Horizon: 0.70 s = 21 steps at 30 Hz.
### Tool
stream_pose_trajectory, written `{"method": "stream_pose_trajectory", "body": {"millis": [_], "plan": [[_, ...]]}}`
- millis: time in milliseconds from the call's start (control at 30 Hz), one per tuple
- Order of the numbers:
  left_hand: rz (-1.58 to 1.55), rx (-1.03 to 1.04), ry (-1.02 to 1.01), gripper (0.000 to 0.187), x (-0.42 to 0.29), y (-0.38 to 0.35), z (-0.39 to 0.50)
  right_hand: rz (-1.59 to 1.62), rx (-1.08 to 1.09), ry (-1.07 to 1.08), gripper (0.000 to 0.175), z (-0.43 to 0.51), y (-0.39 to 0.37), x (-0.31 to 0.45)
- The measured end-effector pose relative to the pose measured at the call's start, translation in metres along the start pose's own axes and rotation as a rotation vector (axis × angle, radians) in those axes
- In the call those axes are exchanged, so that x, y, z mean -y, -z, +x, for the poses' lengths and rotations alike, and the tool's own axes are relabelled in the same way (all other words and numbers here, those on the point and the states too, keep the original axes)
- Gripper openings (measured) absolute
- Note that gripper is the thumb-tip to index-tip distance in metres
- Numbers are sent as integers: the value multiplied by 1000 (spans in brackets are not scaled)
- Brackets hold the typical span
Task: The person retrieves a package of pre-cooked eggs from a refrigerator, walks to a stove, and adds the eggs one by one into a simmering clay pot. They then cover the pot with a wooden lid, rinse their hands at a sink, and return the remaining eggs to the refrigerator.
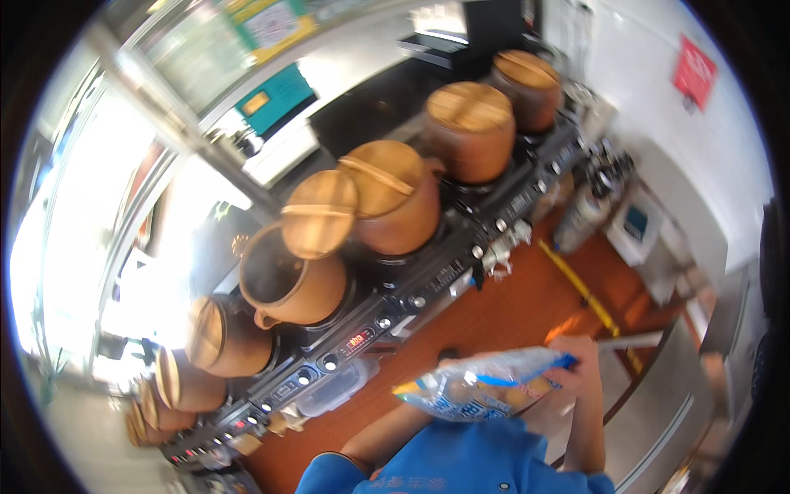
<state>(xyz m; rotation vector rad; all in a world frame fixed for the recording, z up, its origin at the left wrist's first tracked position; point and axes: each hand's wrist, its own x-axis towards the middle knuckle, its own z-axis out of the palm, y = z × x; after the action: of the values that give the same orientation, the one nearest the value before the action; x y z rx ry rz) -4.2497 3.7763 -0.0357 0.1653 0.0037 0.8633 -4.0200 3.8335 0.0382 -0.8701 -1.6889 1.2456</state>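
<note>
A clear plastic bag (481, 383) with blue and yellow print and tan contents lies across the front of my blue shirt. My right hand (577, 365) grips its blue-edged end. On the other side, my left hand (443, 363) is mostly hidden behind the bag and appears to hold it from beneath. Ahead, an uncovered brown clay pot (315, 290) has a dark inside. Its round wooden lid (320, 214) is tilted up at its rim, beside a lidded clay pot (398, 225).
Several more lidded clay pots, such as this one (472, 148), line the black cooktop with its knobbed control strip (419, 301). Beneath the strip sits a clear plastic container (336, 389). A white device (636, 222) stands right, past a yellow strip (580, 287) on the reddish-brown floor (494, 315).
</note>
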Motion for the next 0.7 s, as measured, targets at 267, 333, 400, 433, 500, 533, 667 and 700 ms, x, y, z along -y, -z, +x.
{"method": "stream_pose_trajectory", "body": {"millis": [267,333,400,433,500,533,667,700], "plan": [[1276,-590,-279,35,-171,-33,-37,-457,45,54,15,9,-37,10],[1695,-617,-617,26,-256,-41,-56,-626,70,-25,14,12,-53,-7],[2160,-731,-704,34,-341,-47,-67,-733,99,-63,10,19,-77,-46],[2436,-737,-848,37,-378,-47,-71,-754,129,-82,9,22,-86,-67],[2808,-899,-696,37,-428,-39,-86,-745,181,-144,12,9,-96,-100],[2830,-923,-432,37,-443,-32,-94,-732,213,-146,13,3,-96,-116],[2886,-829,86,30,-470,-11,-103,-851,47,-223,19,-32,-77,-171],[2907,-797,142,28,-472,-11,-105,-864,28,-249,19,-42,-70,-182]]}}
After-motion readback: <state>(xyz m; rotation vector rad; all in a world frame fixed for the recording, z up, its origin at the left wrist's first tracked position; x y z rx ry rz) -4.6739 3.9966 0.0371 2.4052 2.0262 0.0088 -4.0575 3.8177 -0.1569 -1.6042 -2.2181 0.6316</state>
